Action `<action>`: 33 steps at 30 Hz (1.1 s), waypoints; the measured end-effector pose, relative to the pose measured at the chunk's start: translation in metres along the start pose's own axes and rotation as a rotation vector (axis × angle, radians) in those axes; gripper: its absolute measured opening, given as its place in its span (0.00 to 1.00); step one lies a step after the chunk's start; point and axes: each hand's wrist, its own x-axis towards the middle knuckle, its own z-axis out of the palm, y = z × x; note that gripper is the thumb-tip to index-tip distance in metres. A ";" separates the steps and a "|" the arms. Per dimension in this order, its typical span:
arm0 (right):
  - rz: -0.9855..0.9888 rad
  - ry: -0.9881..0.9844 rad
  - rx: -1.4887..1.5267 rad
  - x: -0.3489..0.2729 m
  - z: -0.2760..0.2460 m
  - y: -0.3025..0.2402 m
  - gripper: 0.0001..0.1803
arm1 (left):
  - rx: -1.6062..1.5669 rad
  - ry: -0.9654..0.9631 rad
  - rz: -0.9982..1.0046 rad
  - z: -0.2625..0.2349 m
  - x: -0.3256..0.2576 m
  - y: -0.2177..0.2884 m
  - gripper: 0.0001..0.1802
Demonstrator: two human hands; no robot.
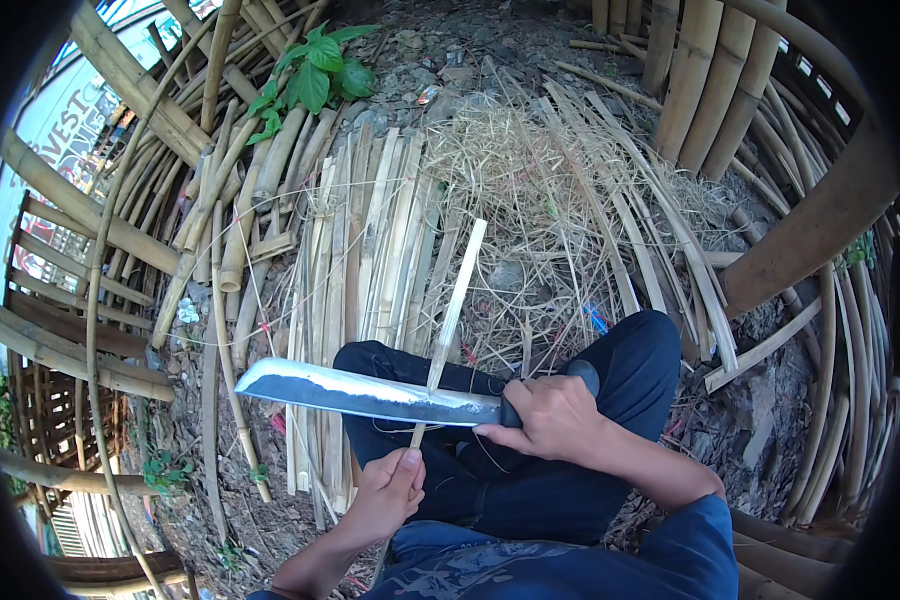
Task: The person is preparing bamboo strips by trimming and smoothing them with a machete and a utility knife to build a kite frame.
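Note:
My right hand (pixel 553 418) is wrapped round the dark handle of a machete (pixel 370 393), whose broad blade reaches left across my lap. My left hand (pixel 386 492) is closed on the lower part of a narrow bamboo strip (pixel 457 300) that points away from me. The blade lies across the strip a short way above my left fingers and hides part of it. Above the blade the strip's pale face shows; its lower end runs down past my left hand.
Split bamboo slats (pixel 370 240) lie in a row ahead of my legs (pixel 620 380). Beyond them is a heap of shavings (pixel 500 160), with more slats to its right. Bamboo poles (pixel 710 90) stand at the far right, and others are stacked at the left. A leafy plant (pixel 315 75) grows at the back.

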 end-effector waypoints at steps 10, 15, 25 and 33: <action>0.012 0.018 0.034 0.004 0.001 -0.010 0.30 | 0.007 -0.009 0.033 0.001 0.003 0.002 0.22; 0.107 0.048 -0.011 0.009 -0.003 0.004 0.30 | -0.032 -0.003 0.043 0.004 0.005 0.008 0.22; 0.059 -0.033 -0.024 0.002 0.004 0.000 0.32 | 0.020 -0.005 0.016 0.002 0.011 -0.006 0.22; 0.080 -0.019 -0.008 0.005 0.001 0.003 0.31 | -0.017 0.000 0.001 0.002 0.008 -0.009 0.22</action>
